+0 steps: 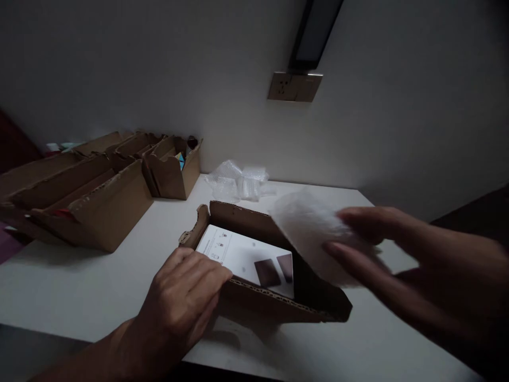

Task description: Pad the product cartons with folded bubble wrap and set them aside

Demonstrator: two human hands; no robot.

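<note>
An open cardboard box (274,305) stands in front of me on the white table. Inside it lies a white printed box (242,254) with small drawings and dark rectangles on its top. My left hand (178,297) grips the near left rim of the cardboard box, its fingers folded over the edge. Over the box's right end, my right hand (382,254) pinches a sheet of bubble wrap (306,228) between thumb and fingers. The bubble wrap and that hand are blurred by motion.
More bubble wrap (240,181) lies crumpled near the wall. Several open cardboard boxes (131,207) stand at the left, with things inside. A wall socket (295,87) sits below a dark-framed panel (316,34). The white table's (131,281) near edge runs below my hands.
</note>
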